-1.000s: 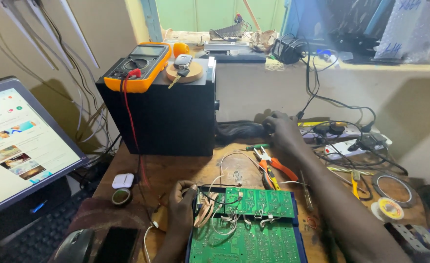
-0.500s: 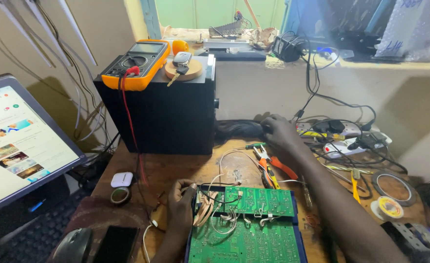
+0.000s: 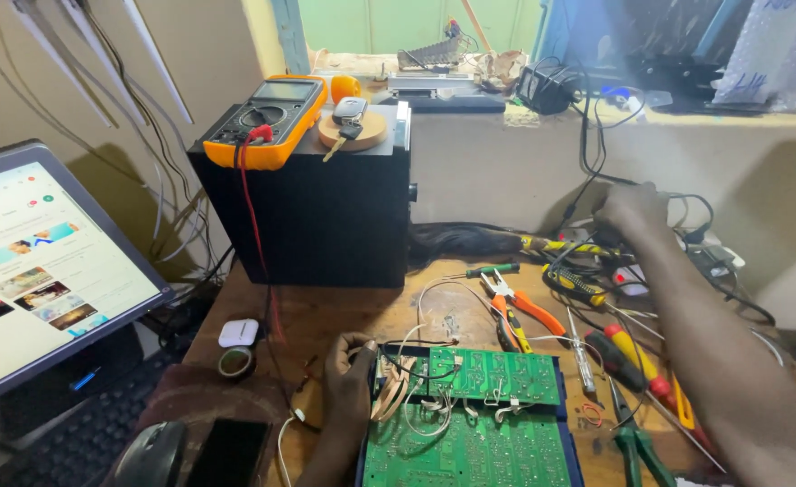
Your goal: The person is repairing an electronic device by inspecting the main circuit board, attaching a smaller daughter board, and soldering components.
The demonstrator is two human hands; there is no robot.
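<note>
1. The left hand [image 3: 348, 379] rests against the left edge of the green board [image 3: 474, 419], near its upper left corner, fingers curled together on the edge and the bundle of pale wires [image 3: 398, 388] there.
2. The board lies flat at the near middle of the wooden bench [image 3: 344, 307]; a smaller green board sits on its far half.
3. The right hand [image 3: 632, 207] is stretched out to the far right of the bench, well apart from the board, among a tangle of black cables [image 3: 596, 144] below the ledge. Its fingers bend down over the cables; whether they clamp anything cannot be told.
4. Between the right arm and the board lie tools: orange-handled pliers [image 3: 515, 307], a green-handled screwdriver [image 3: 492, 270], a yellow-and-black screwdriver [image 3: 578, 284], red-and-yellow screwdrivers [image 3: 637, 356] and green-handled cutters [image 3: 637, 442].
5. A black box [image 3: 312, 216] stands at the back of the bench. On top of it lie an orange multimeter [image 3: 267, 117], with a red lead [image 3: 253, 234] hanging down the front, and a round wooden disc carrying a car key [image 3: 350, 113].
6. Left of the board are a small white case [image 3: 238, 333] and a roll of tape [image 3: 235, 362], just beside each other.
7. At the near left lie a dark mouse [image 3: 150, 455] and a black phone [image 3: 226, 451].
8. A lit screen [image 3: 37, 271] leans at the far left.
</note>
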